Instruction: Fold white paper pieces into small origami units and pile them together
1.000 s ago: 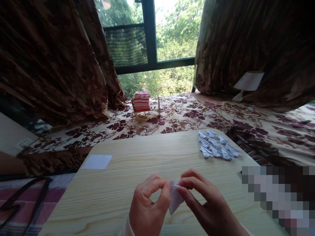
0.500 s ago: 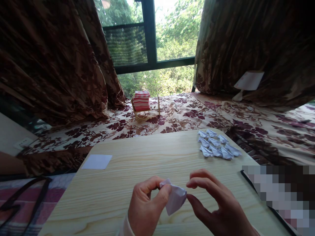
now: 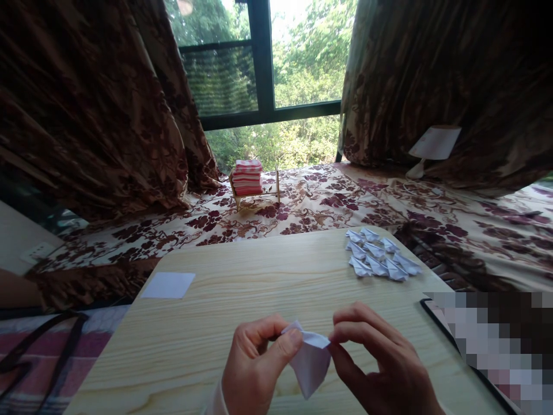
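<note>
A small piece of folded white paper is held up over the near part of the wooden table, its pointed end hanging down. My left hand pinches its upper left part between thumb and forefinger. At the paper's upper right corner, the thumb and forefinger of my right hand are closed on the edge. Farther off on the table's right side lies a group of several folded white paper pieces. A flat white sheet rests near the left edge.
The pale wooden table spans the foreground. Beyond it, a floral-covered ledge bears a small rack with folded pink striped cloths and a white lamp. A dark-edged object, partly pixelated, sits at the right.
My right thumb and forefinger have closed on the paper's right corner, where they were apart before. The paper has tilted, its point now lower. The table's other things have stayed put.
</note>
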Demonstrator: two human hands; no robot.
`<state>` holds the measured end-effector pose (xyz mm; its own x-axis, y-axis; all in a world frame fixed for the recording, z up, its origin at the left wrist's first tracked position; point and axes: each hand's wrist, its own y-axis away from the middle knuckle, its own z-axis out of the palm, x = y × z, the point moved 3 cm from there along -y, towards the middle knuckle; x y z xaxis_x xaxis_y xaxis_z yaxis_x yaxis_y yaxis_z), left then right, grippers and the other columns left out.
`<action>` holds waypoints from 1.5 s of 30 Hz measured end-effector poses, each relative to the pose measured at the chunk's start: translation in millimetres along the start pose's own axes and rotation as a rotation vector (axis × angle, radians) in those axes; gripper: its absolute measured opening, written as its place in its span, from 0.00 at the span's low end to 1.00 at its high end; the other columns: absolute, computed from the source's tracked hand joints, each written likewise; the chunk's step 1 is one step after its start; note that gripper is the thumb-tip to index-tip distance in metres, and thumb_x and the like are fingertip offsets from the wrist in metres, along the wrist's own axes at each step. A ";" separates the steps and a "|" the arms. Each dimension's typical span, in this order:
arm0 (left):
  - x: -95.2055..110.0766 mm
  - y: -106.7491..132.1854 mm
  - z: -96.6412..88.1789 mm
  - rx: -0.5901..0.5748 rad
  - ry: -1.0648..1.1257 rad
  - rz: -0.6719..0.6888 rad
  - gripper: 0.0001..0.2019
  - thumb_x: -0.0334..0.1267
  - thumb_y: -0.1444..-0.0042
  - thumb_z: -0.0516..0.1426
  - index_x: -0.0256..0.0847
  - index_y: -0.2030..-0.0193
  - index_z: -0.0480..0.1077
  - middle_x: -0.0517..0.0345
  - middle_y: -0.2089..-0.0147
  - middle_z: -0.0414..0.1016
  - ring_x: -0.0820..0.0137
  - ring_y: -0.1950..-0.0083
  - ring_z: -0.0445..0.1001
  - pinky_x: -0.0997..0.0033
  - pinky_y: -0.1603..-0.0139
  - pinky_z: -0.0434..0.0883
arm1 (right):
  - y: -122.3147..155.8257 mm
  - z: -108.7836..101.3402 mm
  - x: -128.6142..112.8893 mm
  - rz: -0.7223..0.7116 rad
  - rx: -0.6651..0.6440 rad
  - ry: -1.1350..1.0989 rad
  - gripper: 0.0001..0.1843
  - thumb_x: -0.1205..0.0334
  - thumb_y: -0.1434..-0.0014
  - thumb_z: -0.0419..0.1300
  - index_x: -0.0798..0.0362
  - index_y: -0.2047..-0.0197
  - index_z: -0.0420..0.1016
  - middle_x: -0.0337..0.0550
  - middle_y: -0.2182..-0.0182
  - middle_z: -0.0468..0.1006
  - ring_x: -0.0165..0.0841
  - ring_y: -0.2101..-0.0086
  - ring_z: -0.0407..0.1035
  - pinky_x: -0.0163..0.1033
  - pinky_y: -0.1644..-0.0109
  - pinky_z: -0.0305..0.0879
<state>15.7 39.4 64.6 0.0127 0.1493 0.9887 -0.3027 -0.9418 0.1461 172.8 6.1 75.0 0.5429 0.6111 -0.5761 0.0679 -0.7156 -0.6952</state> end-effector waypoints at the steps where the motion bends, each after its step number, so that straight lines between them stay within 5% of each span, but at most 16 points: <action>1: -0.4 0.1 -0.4 0.005 0.015 -0.002 0.16 0.45 0.49 0.59 0.35 0.81 0.69 0.63 0.80 0.59 0.75 0.75 0.56 0.74 0.74 0.55 | 1.9 -0.3 1.9 0.028 0.014 -0.016 0.10 0.75 0.46 0.58 0.50 0.65 0.67 0.40 0.71 0.73 0.32 0.70 0.70 0.35 0.68 0.68; 6: 7.4 2.2 -5.2 0.133 -0.153 0.179 0.14 0.39 0.47 0.58 0.37 0.81 0.68 0.62 0.79 0.62 0.72 0.72 0.62 0.74 0.69 0.60 | 7.3 -2.3 15.9 0.222 -0.022 -0.142 0.05 0.69 0.41 0.56 0.50 0.62 0.71 0.44 0.65 0.75 0.33 0.65 0.72 0.33 0.64 0.71; 9: 10.8 3.9 -2.4 0.113 -0.274 0.251 0.12 0.36 0.46 0.56 0.38 0.79 0.70 0.60 0.76 0.66 0.71 0.70 0.66 0.74 0.66 0.63 | 4.0 0.8 15.2 0.249 -0.115 -0.156 0.08 0.65 0.41 0.57 0.50 0.57 0.72 0.46 0.59 0.74 0.33 0.62 0.72 0.34 0.61 0.71; 14: 10.0 5.0 1.0 0.096 -0.325 0.303 0.11 0.35 0.45 0.56 0.39 0.77 0.73 0.59 0.75 0.69 0.70 0.69 0.69 0.73 0.64 0.65 | -3.2 10.4 6.5 0.221 -0.196 -0.172 0.04 0.66 0.41 0.56 0.52 0.67 0.71 0.41 0.70 0.72 0.32 0.68 0.68 0.34 0.65 0.69; 24: 14.3 7.2 0.3 0.058 -0.403 0.368 0.10 0.34 0.44 0.55 0.39 0.74 0.75 0.57 0.74 0.70 0.68 0.67 0.69 0.70 0.60 0.65 | -4.9 7.0 5.2 0.266 -0.223 -0.257 0.05 0.67 0.40 0.55 0.52 0.67 0.70 0.40 0.70 0.71 0.31 0.68 0.68 0.34 0.64 0.66; 35: 11.9 3.9 -0.8 0.102 -0.310 0.325 0.08 0.33 0.47 0.57 0.38 0.76 0.71 0.59 0.74 0.68 0.71 0.70 0.69 0.74 0.66 0.65 | -7.7 9.6 3.3 0.228 -0.205 -0.227 0.08 0.68 0.39 0.55 0.53 0.71 0.68 0.39 0.73 0.70 0.30 0.71 0.67 0.34 0.68 0.64; 45: 13.5 5.9 2.7 0.009 -0.237 0.255 0.13 0.36 0.43 0.54 0.38 0.76 0.73 0.58 0.74 0.68 0.70 0.69 0.68 0.73 0.67 0.65 | -8.7 10.2 0.9 0.248 -0.241 -0.259 0.11 0.67 0.38 0.53 0.53 0.73 0.65 0.37 0.76 0.68 0.29 0.74 0.64 0.33 0.70 0.61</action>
<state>16.7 35.0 78.9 0.1584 -0.1644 0.9736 -0.3167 -0.9424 -0.1076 164.1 16.3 76.2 0.3416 0.4530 -0.8235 0.1719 -0.8915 -0.4191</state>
